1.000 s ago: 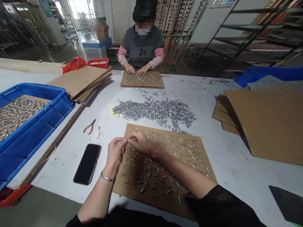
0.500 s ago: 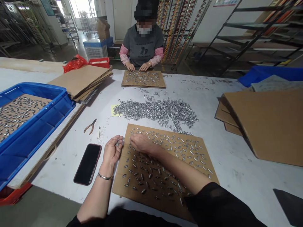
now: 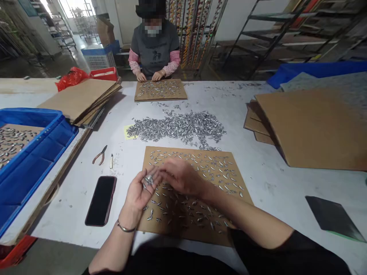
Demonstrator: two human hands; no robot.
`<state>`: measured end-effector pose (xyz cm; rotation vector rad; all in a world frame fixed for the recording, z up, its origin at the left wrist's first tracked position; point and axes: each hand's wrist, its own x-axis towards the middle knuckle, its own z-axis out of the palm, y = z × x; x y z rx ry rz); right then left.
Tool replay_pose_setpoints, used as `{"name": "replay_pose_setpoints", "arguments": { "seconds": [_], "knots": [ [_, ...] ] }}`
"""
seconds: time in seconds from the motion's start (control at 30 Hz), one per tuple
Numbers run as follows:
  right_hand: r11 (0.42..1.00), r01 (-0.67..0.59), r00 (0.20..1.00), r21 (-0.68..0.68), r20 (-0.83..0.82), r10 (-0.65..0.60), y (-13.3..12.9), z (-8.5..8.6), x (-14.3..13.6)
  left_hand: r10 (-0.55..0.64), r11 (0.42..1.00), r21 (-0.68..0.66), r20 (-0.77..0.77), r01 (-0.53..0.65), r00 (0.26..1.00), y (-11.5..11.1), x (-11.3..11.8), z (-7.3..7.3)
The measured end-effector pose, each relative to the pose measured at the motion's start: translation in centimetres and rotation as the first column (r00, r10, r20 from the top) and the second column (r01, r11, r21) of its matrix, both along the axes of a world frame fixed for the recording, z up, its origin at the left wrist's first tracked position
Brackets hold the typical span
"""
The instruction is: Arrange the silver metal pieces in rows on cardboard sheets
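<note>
My left hand point(image 3: 142, 190) lies palm up over the left edge of a cardboard sheet point(image 3: 145, 226), holding several small silver spindle-shaped metal pieces point(image 3: 148, 180) in its cupped palm. Close by its fingertips is my right hand point(image 3: 181, 176), palm down, with fingers drawn together; whatever they pinch is hidden. Many similar pieces are spread in spaced rows across the sheet, partly covered by my right forearm. Beyond the sheet lies a long heap of these silver pieces point(image 3: 180, 126) on the white table.
Left of the sheet are a phone point(image 3: 100, 200), pliers point(image 3: 99, 156) and a small knife-like tool point(image 3: 111, 162). A blue crate point(image 3: 61, 133) stands farther left. Stacked cardboard point(image 3: 312, 130) lies at right. Across the table, a person point(image 3: 155, 49) handles pieces on another cardboard sheet point(image 3: 160, 98).
My left hand has moved right over the sheet, its palm opening to show the pieces. My right hand has lifted from the sheet toward the left fingertips. The view has shifted right.
</note>
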<state>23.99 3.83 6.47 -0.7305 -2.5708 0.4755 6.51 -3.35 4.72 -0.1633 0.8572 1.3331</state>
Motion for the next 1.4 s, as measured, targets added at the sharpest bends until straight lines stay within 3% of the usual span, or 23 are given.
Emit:
{"name": "replay_pose_setpoints", "arguments": {
  "seconds": [0.13,0.27,0.43,0.57,0.7,0.83,0.93,1.07,1.2,1.3,1.4],
  "knots": [
    [0.993,-0.098,0.995,0.071,0.040,0.095,-5.5,-1.1,2.3,-0.217,0.976,-0.018,0.097,0.219,0.971,-3.6,3.6,0.0],
    [0.990,-0.066,0.977,-0.128,0.192,0.090,-10.0,-3.0,3.9,-0.318,0.935,-0.101,0.189,0.341,0.929,-7.3,5.7,-1.4],
    [0.944,0.028,0.983,-0.328,0.180,0.034,-12.8,-3.7,3.8,-0.306,0.938,-0.135,0.112,0.320,0.945,-9.9,5.9,-2.8],
    [0.930,0.130,0.991,-0.344,0.056,-0.118,-13.4,-4.0,2.7,-0.304,0.951,-0.054,0.024,0.305,0.952,-10.6,5.3,-3.1],
    [0.922,0.245,0.963,-0.298,-0.034,-0.267,-13.6,-4.6,2.1,-0.286,0.953,0.058,-0.151,0.298,0.946,-10.9,4.9,-2.9],
    [0.912,0.226,0.964,-0.341,-0.055,-0.259,-13.5,-5.0,2.2,-0.306,0.930,0.101,-0.319,0.353,0.897,-11.1,4.4,-2.8],
    [0.897,0.160,0.963,-0.413,-0.133,-0.234,-13.5,-4.7,2.2,-0.288,0.938,0.092,-0.325,0.333,0.901,-11.1,4.1,-3.0],
    [0.892,0.087,0.957,-0.443,-0.210,-0.198,-12.8,-4.0,1.8,-0.200,0.973,0.056,-0.274,0.223,0.941,-10.7,3.9,-3.4],
    [0.888,0.153,0.978,-0.433,-0.063,-0.199,-9.4,-3.9,0.4,-0.139,0.986,0.060,-0.252,0.159,0.958,-10.2,3.0,-3.3],
    [0.914,0.239,0.969,-0.327,0.145,-0.202,-5.6,-4.2,-1.4,-0.070,0.997,0.009,-0.235,0.074,0.970,-10.0,1.5,-3.2],
    [0.952,0.181,0.940,-0.247,0.327,-0.094,-2.7,-4.4,-3.3,-0.005,1.000,-0.011,-0.232,0.002,0.973,-10.1,0.1,-3.5]
  ]
}}
